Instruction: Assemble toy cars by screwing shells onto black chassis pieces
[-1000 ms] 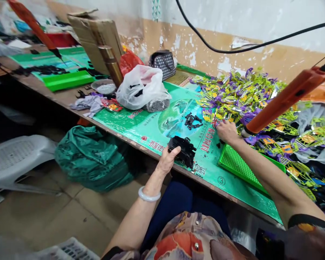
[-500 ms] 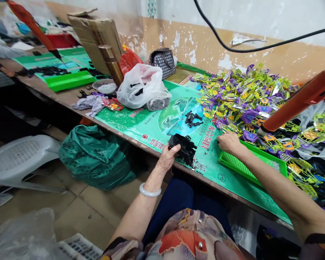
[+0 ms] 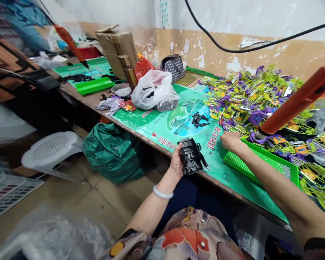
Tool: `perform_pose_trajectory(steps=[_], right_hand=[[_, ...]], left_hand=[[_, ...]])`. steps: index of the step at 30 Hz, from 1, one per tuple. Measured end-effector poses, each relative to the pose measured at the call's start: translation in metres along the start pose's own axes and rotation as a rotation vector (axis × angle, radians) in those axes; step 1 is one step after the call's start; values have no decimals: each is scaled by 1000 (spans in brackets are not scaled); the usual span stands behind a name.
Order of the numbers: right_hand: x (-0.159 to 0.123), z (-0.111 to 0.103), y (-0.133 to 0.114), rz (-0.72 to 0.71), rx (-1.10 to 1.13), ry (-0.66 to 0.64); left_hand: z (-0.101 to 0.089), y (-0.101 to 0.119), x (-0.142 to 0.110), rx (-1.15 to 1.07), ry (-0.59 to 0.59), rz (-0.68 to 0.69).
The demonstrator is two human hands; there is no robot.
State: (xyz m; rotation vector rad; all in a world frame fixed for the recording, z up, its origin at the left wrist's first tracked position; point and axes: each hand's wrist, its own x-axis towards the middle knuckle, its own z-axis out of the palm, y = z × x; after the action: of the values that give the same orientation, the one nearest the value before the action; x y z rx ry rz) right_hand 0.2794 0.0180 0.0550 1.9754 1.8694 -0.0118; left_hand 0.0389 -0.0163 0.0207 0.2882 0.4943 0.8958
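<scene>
The left hand (image 3: 177, 161) is gripping the black part (image 3: 191, 156) by its left side, thumb on top, at the near edge of the desk (image 3: 141, 128). Over to the right of the black part, the right hand (image 3: 231, 141) is curled, fingers bunched, just above the far left corner of the green tray (image 3: 262, 164); whether it pinches anything, I cannot tell. Beyond the tray spreads a heap of yellow-green and purple pieces (image 3: 249, 95), and an orange tool (image 3: 295, 103) slants down over it. Left of the tray, farther back, lie small black pieces (image 3: 199, 120), with the white bag (image 3: 154, 88) farther left again.
</scene>
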Motion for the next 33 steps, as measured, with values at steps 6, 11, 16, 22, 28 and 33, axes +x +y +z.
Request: perform_pose_trajectory(steps=[6, 11, 16, 22, 28, 33], right_hand=[[-5, 6, 0, -45, 22, -2], [-11, 14, 4, -113, 198, 208], [-24, 18, 4, -175, 814, 424], [-47, 11, -3, -126, 1311, 400], [-74, -9, -13, -150, 1559, 334], [-87, -19, -28, -294, 1552, 260]], left_hand=[[3, -5, -9, -96, -83, -70], [7, -8, -13, -95, -62, -105], [9, -12, -16, -57, -58, -111], [14, -13, -21, -13, -9, -133], [18, -23, -22, 25, 4, -224], [22, -33, -21, 60, 25, -310]])
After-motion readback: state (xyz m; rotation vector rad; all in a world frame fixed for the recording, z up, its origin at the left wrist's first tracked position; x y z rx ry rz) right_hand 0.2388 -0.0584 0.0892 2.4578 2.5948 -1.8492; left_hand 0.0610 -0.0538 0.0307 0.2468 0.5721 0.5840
